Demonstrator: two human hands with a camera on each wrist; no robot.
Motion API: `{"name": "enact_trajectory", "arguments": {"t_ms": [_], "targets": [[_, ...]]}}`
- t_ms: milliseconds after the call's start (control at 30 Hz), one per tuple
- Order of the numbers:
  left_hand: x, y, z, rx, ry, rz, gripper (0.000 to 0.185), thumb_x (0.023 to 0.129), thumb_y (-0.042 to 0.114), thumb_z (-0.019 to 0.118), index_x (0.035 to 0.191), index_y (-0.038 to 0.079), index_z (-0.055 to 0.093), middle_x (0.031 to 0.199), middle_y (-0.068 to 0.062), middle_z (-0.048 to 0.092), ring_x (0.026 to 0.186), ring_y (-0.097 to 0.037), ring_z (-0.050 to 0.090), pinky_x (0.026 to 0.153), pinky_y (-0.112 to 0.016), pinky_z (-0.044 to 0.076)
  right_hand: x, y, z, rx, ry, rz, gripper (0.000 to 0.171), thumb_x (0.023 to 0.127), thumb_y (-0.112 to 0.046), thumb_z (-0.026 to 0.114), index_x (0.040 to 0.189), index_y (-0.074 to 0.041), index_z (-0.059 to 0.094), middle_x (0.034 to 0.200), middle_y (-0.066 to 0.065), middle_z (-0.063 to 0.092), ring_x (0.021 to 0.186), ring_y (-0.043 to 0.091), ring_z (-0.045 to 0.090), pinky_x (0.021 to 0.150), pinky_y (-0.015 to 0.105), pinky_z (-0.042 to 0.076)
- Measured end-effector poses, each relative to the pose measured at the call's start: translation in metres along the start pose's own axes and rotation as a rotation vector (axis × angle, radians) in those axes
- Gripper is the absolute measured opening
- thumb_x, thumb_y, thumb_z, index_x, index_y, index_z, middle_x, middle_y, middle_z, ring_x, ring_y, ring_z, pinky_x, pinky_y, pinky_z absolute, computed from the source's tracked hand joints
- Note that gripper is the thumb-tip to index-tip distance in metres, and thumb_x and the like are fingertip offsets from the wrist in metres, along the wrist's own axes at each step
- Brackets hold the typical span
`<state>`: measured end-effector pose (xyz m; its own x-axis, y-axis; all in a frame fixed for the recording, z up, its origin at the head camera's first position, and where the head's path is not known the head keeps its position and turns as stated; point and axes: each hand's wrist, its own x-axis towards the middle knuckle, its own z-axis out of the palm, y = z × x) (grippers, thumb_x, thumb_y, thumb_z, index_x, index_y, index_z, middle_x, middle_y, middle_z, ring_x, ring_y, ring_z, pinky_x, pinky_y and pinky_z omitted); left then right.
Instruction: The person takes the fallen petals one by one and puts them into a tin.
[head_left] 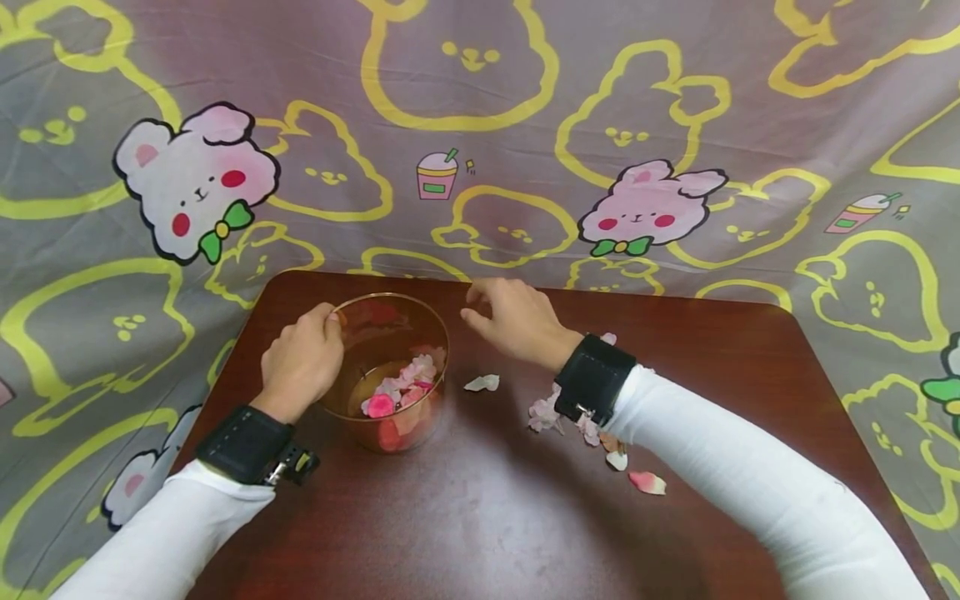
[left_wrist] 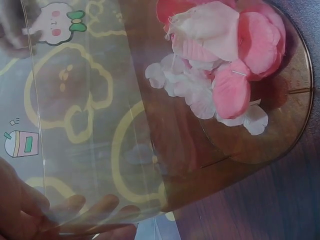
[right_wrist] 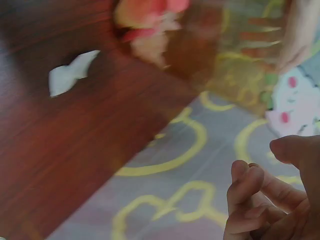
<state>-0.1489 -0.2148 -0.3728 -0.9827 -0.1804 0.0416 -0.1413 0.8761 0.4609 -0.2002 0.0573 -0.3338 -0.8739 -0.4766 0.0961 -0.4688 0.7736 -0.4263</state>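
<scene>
White-sleeved left hand in curled grip on clear round tub of soft petals; right hand loose, unladen.

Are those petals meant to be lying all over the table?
Most petals sit inside the clear cup that the left hand grips, but one white petal and a scattered cluster lie loose on the table.

Clear cup of petals, seen from the left wrist.

The clear cup lies across the view, its round base toward the dark tabletop. Pink and white petals are heaped inside against the base. Below the cup's rim, fingers of the left hand show through the wall, seemingly gripping it. Cartoon-printed cloth shows behind the cup.
</scene>
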Motion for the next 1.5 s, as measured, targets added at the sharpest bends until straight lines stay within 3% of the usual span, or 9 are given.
{"name": "enact_trajectory", "arguments": {"t_ms": [267,533,667,933,1167,1500], "targets": [[0.0,0.001,-0.001,-0.002,-0.002,-0.002,0.042,0.109,0.031,0.029,0.129,0.006,0.056,0.102,-0.022,0.066,0.091,-0.044,0.066,0.062,-0.049,0.043,0.002,0.032,0.021,-0.05,-0.057,0.09,0.031,0.097,-0.032,0.065,0.12,-0.011,0.07,0.106,0.004,0.074,0.077,0.019,0.064,0.068,0.039,0.052],[0.0,0.001,-0.001,0.0,-0.006,-0.006,0.042,0.109,0.031,0.027,0.127,0.008,0.057,0.113,-0.026,0.068,0.104,-0.053,0.065,0.071,-0.06,0.046,0.002,0.043,0.04,-0.108,-0.11,0.124,0.032,0.097,-0.034,0.066,0.121,-0.012,0.07,0.113,0.006,0.075,0.099,0.026,0.072,0.079,0.046,0.056],[0.0,0.0,-0.001,-0.002,-0.01,-0.004,0.041,0.109,0.031,0.027,0.126,0.008,0.057,0.112,-0.026,0.067,0.104,-0.053,0.065,0.07,-0.06,0.046,0.002,0.046,0.05,-0.113,-0.127,0.134,0.03,0.096,-0.033,0.068,0.118,-0.013,0.07,0.111,0.005,0.074,0.1,0.026,0.072,0.081,0.047,0.056],[0.001,0.0,-0.001,0.003,-0.01,-0.004,0.042,0.109,0.031,0.026,0.125,0.008,0.057,0.112,-0.026,0.067,0.103,-0.053,0.065,0.07,-0.06,0.046,-0.004,0.046,0.073,-0.168,-0.203,0.103,0.005,0.096,-0.017,0.065,0.094,-0.013,0.068,0.089,0.004,0.072,0.086,0.024,0.071,0.072,0.047,0.056],[0.001,0.0,-0.001,0.003,-0.011,-0.004,0.042,0.109,0.031,0.027,0.125,0.007,0.057,0.109,-0.025,0.067,0.1,-0.051,0.066,0.068,-0.058,0.045,-0.007,0.044,0.088,-0.173,-0.257,0.063,0.013,0.091,-0.011,0.071,0.104,-0.012,0.073,0.098,0.004,0.076,0.094,0.025,0.073,0.077,0.049,0.057],[0.001,0.0,0.0,0.002,-0.014,-0.007,0.042,0.109,0.031,0.027,0.126,0.007,0.057,0.108,-0.024,0.067,0.1,-0.05,0.066,0.068,-0.058,0.045,-0.01,0.049,0.108,-0.24,-0.281,0.063,0.004,0.094,-0.016,0.069,0.095,-0.016,0.073,0.097,0.006,0.076,0.093,0.026,0.074,0.078,0.049,0.057]]}}
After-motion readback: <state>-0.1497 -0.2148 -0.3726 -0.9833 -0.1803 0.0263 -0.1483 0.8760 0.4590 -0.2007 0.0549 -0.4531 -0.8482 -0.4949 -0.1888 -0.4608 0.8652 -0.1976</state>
